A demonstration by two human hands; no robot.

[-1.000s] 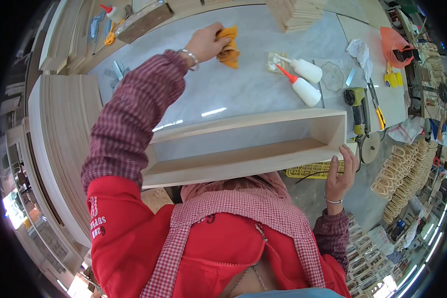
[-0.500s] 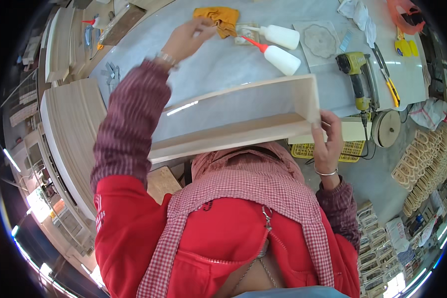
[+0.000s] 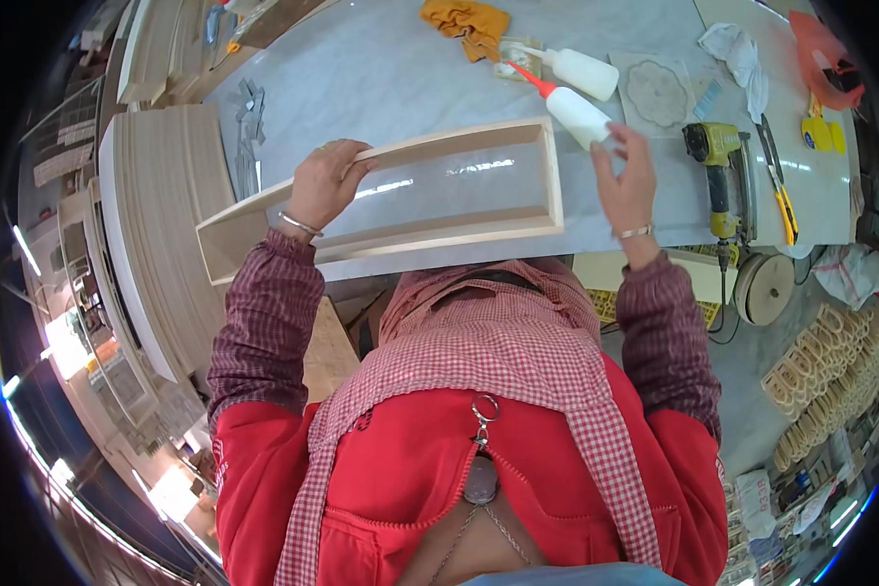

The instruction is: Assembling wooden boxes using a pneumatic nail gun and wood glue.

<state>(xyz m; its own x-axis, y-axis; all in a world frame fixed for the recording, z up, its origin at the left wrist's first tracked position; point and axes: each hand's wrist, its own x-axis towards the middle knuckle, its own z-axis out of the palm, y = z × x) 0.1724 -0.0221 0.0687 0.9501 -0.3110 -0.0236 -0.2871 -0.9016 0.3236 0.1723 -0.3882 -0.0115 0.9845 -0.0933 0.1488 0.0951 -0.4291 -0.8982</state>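
Observation:
A long, shallow, open wooden frame (image 3: pixel 439 234) of pale boards lies on the table in front of me. My left hand (image 3: pixel 327 186) has its thumb and fingers closed around the frame's far board, toward the left end. Off the frame's right end is my right hand (image 3: pixel 627 186), with thumb and fingers apart and nothing between them. Its fingertips are by the base of a white squeeze bottle with a red nozzle (image 3: pixel 578 115); whether they touch it I cannot tell. A second white bottle (image 3: pixel 586 73) lies just behind.
An orange cloth (image 3: pixel 467 24) lies at the back. To the right are a yellow-black nail gun (image 3: pixel 715 166) and a yellow utility knife (image 3: pixel 784 210). Stacked boards (image 3: pixel 161 186) stand at the left, with grey metal strips (image 3: pixel 249 127) beside them. A round wooden disc (image 3: pixel 764 290) sits lower right.
My left hand has come back from the orange cloth to the frame's far board. My right hand has let go of the frame's right end and moved up toward the bottles. The frame has shifted left.

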